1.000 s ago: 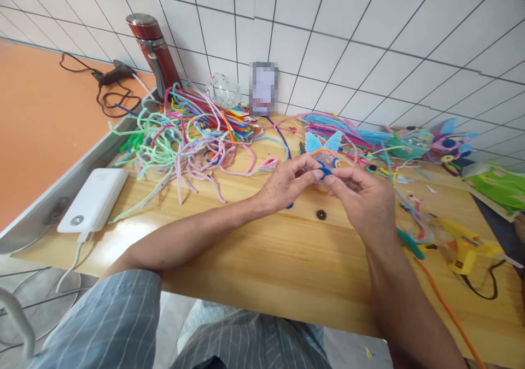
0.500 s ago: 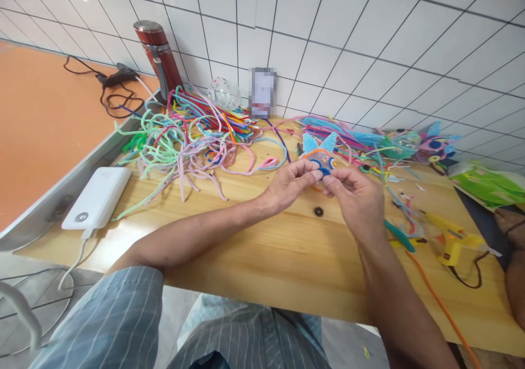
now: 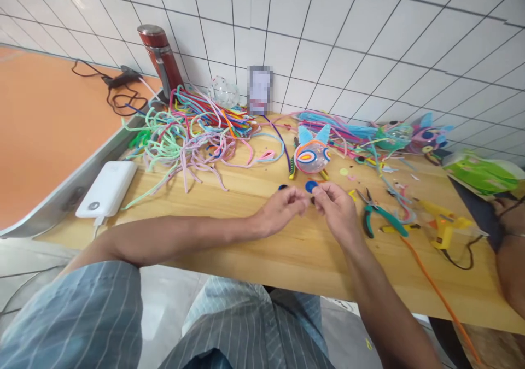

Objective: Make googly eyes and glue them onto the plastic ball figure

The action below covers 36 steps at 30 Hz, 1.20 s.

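Observation:
In my right hand [image 3: 336, 208], a small blue coiled pipe-cleaner disc [image 3: 311, 186] is pinched between thumb and fingers. My left hand [image 3: 281, 213] is just left of it, its fingers curled together; whether anything lies in them is hidden. A dark round disc [image 3: 283, 187] rests on the table beyond my left hand. Behind both hands stands a clear ball [image 3: 312, 160] with light-blue ears, an orange rim and coiled eyes. Green-handled pliers [image 3: 381, 216] lie open to the right of my right hand.
Loose pipe cleaners [image 3: 176, 145] cover the back left, near a red flask [image 3: 161, 57] and a white power bank [image 3: 107, 188]. A phone [image 3: 260, 90] leans on the tiled wall. At right lie a yellow glue gun [image 3: 445, 227] and an orange cord [image 3: 430, 287]; another person's arm [image 3: 511, 273] shows there.
Both hands have come down toward me and moved apart. The blue disc, formerly between both hands, is now in the right one. The ball and pliers show more fully.

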### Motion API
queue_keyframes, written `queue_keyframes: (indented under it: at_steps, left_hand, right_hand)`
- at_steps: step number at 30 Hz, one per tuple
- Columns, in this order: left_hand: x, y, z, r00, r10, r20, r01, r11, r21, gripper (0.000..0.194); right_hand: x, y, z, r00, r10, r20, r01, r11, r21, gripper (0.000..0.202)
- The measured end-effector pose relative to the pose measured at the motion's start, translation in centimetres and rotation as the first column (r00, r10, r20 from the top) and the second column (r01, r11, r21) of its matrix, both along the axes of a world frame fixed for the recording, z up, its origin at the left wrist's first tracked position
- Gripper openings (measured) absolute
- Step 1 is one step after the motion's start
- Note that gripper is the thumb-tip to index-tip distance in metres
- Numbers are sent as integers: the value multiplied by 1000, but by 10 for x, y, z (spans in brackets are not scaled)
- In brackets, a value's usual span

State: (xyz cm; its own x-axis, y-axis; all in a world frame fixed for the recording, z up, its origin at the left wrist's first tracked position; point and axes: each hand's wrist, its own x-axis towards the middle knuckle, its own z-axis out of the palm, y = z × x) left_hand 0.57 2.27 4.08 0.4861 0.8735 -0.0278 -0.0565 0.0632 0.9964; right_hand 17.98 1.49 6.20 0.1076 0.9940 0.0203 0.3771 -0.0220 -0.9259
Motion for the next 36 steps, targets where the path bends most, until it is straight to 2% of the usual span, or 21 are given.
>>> queue_keyframes:
  at_steps: [2, 3, 4, 5, 7, 8, 9, 13, 17, 22, 27, 30, 32, 34, 36]
  left_hand:
    - [-12, -19, -16, 961, -221, -164, 237, 968, 83, 11]
    - [-18, -27, -23, 919, -300, -255, 348, 921, 174, 11]
    - [-23, -35, -29, 870, -347, -351, 450, 848, 279, 12]
    - [-26, -41, -34, 820, -368, -438, 537, 759, 367, 14]
    - [-31, -47, -41, 755, -350, -554, 638, 585, 500, 17]
    - [-32, -48, -43, 747, -335, -574, 653, 531, 541, 18]
    - [-33, -48, -45, 756, -318, -573, 646, 506, 571, 18]
    - [-33, -44, -50, 828, -303, -471, 556, 542, 630, 14]
    - [-34, -44, -56, 851, -340, -399, 524, 541, 658, 15]
    - [-34, -43, -55, 822, -355, -444, 569, 534, 626, 16]
    - [-35, -42, -52, 788, -394, -473, 615, 528, 586, 13]
    - [-35, -43, -52, 793, -408, -452, 609, 548, 574, 13]
    - [-35, -42, -51, 810, -441, -387, 586, 608, 536, 15]
    - [-36, -37, -46, 849, -464, -254, 528, 725, 442, 17]
    - [-37, -31, -39, 900, -426, -95, 435, 862, 261, 17]
  right_hand:
    - [-1, -1, -10, 999, 28, 42, -24, 997, -79, 34]
    - [-3, -2, -14, 996, 44, 72, -37, 994, -107, 33]
    - [-4, -2, -17, 993, 60, 105, -47, 991, -128, 32]
    - [-7, -2, -20, 987, 75, 140, -55, 988, -145, 32]
    - [-11, -2, -25, 973, 101, 209, -65, 983, -175, 31]
    - [-14, -1, -27, 965, 111, 238, -65, 979, -191, 30]
    - [-16, 0, -28, 956, 117, 268, -62, 977, -206, 30]
    - [-20, 4, -32, 903, 126, 411, -28, 971, -236, 32]
    - [-21, 6, -34, 867, 114, 484, -6, 976, -219, 31]
    - [-20, 7, -33, 853, 127, 506, -8, 973, -231, 34]
    - [-17, 6, -33, 893, 156, 423, -30, 957, -289, 35]
    - [-15, 7, -33, 914, 149, 377, -41, 959, -281, 34]
    - [-12, 6, -31, 940, 144, 309, -46, 952, -302, 34]
    - [-9, 6, -28, 971, 137, 195, -63, 937, -345, 35]
    - [-6, 4, -24, 990, 123, 71, -88, 922, -377, 36]
